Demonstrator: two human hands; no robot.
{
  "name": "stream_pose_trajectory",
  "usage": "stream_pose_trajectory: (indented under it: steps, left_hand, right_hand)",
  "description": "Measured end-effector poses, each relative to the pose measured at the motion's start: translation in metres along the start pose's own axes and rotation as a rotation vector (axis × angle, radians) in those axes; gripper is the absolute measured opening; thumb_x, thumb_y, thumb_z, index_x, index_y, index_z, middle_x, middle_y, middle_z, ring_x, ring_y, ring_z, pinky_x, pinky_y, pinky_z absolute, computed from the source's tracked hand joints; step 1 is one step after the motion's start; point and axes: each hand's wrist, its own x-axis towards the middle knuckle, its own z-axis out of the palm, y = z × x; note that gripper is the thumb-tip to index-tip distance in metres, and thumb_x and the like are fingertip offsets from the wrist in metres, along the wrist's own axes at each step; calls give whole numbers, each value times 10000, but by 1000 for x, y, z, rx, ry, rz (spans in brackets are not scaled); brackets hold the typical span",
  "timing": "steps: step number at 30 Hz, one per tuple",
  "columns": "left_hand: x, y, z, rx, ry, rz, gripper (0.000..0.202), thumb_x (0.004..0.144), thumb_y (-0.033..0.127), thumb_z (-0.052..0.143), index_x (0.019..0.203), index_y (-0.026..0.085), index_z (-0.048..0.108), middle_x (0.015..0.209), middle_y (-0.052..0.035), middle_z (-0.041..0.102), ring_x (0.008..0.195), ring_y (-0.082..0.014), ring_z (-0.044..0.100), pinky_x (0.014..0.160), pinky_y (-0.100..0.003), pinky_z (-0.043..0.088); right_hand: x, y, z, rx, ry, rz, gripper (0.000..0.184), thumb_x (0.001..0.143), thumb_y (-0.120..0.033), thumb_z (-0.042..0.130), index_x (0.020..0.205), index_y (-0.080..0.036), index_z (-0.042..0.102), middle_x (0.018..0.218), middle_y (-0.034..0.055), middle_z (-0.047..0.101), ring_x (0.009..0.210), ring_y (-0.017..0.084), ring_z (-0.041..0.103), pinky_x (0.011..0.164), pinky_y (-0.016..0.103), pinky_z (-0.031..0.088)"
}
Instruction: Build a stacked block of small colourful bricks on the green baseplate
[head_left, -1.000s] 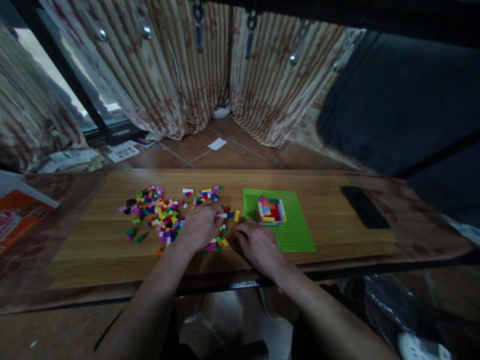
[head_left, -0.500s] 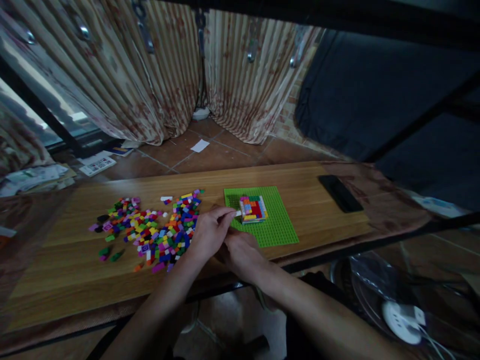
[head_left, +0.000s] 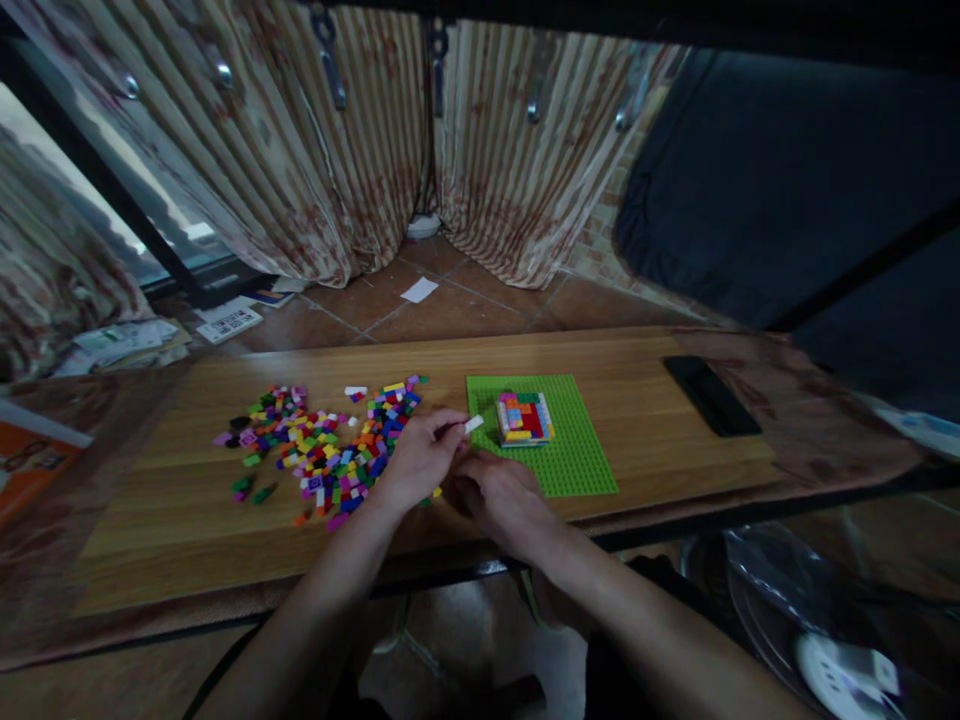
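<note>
My left hand [head_left: 421, 458] pinches a small white brick [head_left: 474, 424] between thumb and fingertips, just left of a low built block of bricks. That multicoloured brick block [head_left: 525, 418] has white, blue and yellow sides with red and orange inside. It stands on a green studded baseplate [head_left: 574, 455]. Close below the left hand, my right hand [head_left: 504, 497] has its fingers curled in; whatever they hold, if anything, is hidden. Loose coloured bricks [head_left: 330, 445] lie spread to the left of my hands.
The wooden tabletop [head_left: 165, 520] carries a black phone [head_left: 711, 396] at the right. An orange and white printed item [head_left: 37, 455] lies at the far left. Curtains [head_left: 360, 150] hang behind the table, and a white power strip [head_left: 844, 675] is at lower right.
The view has shifted, so the table sits further right. My left hand with the white brick has drawn a little away from the brick block, and my right hand has turned slightly.
</note>
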Motion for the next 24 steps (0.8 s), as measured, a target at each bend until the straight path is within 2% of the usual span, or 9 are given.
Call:
stream_pose_trajectory:
  steps: [7, 15, 19, 22, 24]
  left_hand:
    - [-3, 0, -4, -37, 81, 11, 179, 801, 208, 549, 905, 159, 687, 850, -31, 715, 775, -151, 658, 713, -258, 523]
    - [-4, -5, -18, 84, 85, 2, 203, 812, 209, 510, 879, 170, 698, 780, -17, 708, 685, -141, 630, 643, -247, 497]
    - [-4, -6, -43, 149, 148, -17, 222, 796, 229, 525, 894, 164, 713, 796, -18, 721, 698, -148, 630, 662, -251, 491]
    - [-6, -10, -71, 184, 140, -47, 246, 785, 273, 541, 897, 157, 727, 810, -20, 724, 701, -153, 626, 657, -250, 480]
    - [-9, -12, -87, 202, 127, -72, 258, 777, 289, 541, 874, 145, 731, 783, -25, 719, 710, -160, 623, 656, -248, 474]
  right_hand:
    - [0, -1, 1, 37, 3, -8, 240, 905, -173, 474, 831, -205, 701, 867, 20, 681, 744, 142, 605, 682, 262, 413]
    - [0, -2, 1, 43, -13, 5, 192, 887, -157, 517, 863, -202, 702, 875, 28, 670, 787, 154, 615, 713, 272, 433]
    - [0, -4, 2, 143, -24, -90, 183, 853, -166, 590, 1008, -204, 679, 995, 38, 661, 895, 164, 627, 788, 281, 458]
    - [0, -1, 5, 162, -31, -141, 291, 805, -167, 652, 1092, -213, 648, 1042, 41, 645, 932, 177, 624, 820, 297, 465]
    - [0, 1, 7, 152, -36, -143, 300, 798, -168, 660, 1093, -217, 643, 1035, 40, 641, 926, 181, 625, 817, 301, 465]
